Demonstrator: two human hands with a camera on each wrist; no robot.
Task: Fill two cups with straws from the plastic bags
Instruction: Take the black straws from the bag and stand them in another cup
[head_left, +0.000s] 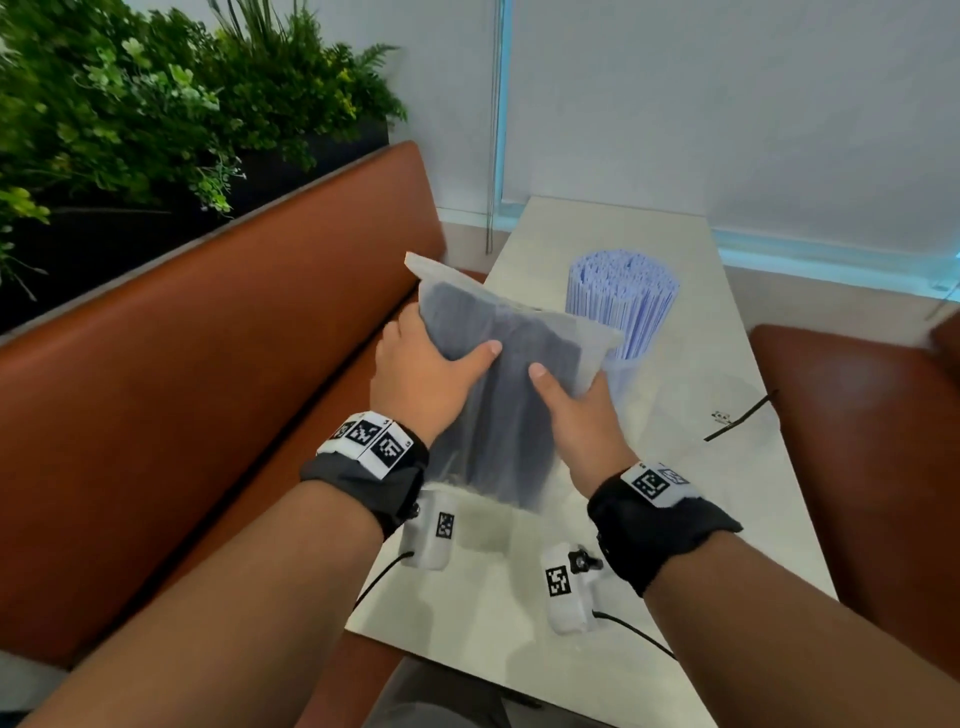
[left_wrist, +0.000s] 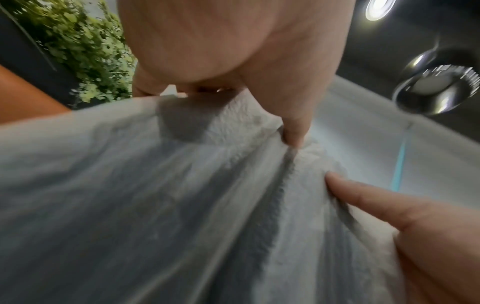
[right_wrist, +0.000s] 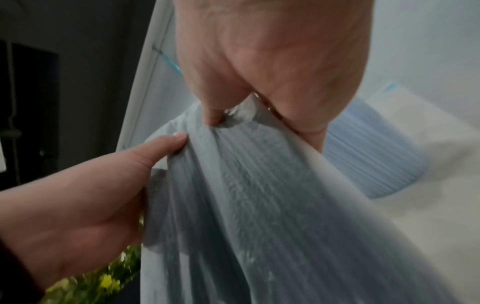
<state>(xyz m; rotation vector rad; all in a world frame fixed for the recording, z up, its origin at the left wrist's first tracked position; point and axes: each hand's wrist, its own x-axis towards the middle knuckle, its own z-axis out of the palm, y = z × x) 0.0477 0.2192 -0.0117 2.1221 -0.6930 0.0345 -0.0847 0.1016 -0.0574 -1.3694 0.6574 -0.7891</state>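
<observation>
A frosted plastic bag holding dark straws hangs upright over the near half of the white table. My left hand grips its upper left part, thumb on the front. My right hand grips the upper right part, thumb also on the front. In the wrist views the bag fills the frame, with both thumbs pressed into the crinkled plastic. Behind the bag stands a clear cup packed with pale blue straws, also seen as pale blue straws in the right wrist view. A second cup is not in sight.
One loose dark straw lies near the table's right edge. Brown padded benches run along the left and right of the table. A planter with green foliage stands behind the left bench. A window is at the far end.
</observation>
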